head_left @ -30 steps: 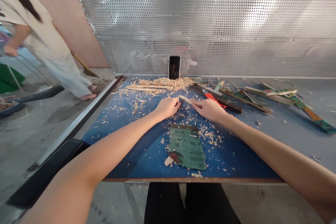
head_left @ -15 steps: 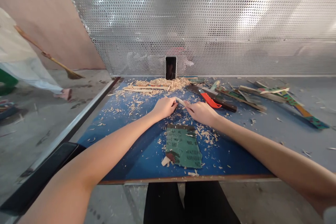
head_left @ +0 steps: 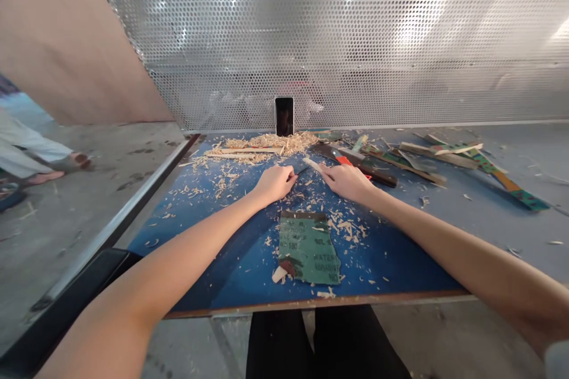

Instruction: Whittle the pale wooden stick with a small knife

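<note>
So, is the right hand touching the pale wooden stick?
Touching: the head view shows the right hand gripping the pale wooden stick, whose far end juts out of the grasp.

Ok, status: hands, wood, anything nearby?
Left hand pinching thin dark piece. Right hand holding pale wooden stick. Torn green sandpaper sheet, pale wood shavings lie nearby.

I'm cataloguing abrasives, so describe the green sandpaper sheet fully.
The green sandpaper sheet looks papery, with an uneven right edge. Dark print includes "180" and "WATER"; a dark band lines its far edge, a brownish patch its near left corner. It lies print upward on the blue tabletop, shavings on it; neither left hand nor right hand touches it.
</note>
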{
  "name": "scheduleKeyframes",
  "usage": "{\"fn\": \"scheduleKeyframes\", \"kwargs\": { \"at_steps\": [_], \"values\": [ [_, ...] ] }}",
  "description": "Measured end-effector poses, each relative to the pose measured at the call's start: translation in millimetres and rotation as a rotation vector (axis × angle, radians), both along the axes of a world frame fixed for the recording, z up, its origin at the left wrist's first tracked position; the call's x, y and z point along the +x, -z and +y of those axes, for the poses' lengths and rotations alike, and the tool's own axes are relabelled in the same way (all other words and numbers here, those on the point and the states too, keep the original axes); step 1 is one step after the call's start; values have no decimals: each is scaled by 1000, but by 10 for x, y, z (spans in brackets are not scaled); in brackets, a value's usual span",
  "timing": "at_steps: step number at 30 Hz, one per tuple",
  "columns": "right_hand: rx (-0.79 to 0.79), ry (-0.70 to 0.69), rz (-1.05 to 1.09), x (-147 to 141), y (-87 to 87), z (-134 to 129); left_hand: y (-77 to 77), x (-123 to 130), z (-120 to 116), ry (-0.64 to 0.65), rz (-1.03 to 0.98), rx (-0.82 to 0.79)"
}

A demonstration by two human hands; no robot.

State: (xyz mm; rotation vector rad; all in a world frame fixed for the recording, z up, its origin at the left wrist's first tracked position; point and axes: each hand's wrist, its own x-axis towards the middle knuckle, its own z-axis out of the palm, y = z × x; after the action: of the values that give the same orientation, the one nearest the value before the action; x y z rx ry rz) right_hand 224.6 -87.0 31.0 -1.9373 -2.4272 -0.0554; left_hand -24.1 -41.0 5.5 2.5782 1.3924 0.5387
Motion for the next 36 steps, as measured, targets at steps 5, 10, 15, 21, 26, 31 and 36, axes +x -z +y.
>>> {"fn": "scheduleKeyframes", "kwargs": {
  "at_steps": [5,10,15,21,26,31,36],
  "values": [
    [17,53,31,-30,-5,-45,-16,-5,-25,-4,-1,-14],
    [31,60,29,-7,28,-29,-33,4,-39,-16,3,-30],
    [69,31,55,45,104,7,-31,4,-44,-9,4,-32],
    [87,0,-3,22,135,24,-26,-1,-50,1,11,-14],
    [80,9,-21,-16,127,22,-33,2,-50,1,11,-26],
    [85,0,-47,-39,139,32,-39,6,-54,6,11,-21],
    [91,-5,-131,-72,137,32,-29,4,-54,1,7,-16]
  ]
}}
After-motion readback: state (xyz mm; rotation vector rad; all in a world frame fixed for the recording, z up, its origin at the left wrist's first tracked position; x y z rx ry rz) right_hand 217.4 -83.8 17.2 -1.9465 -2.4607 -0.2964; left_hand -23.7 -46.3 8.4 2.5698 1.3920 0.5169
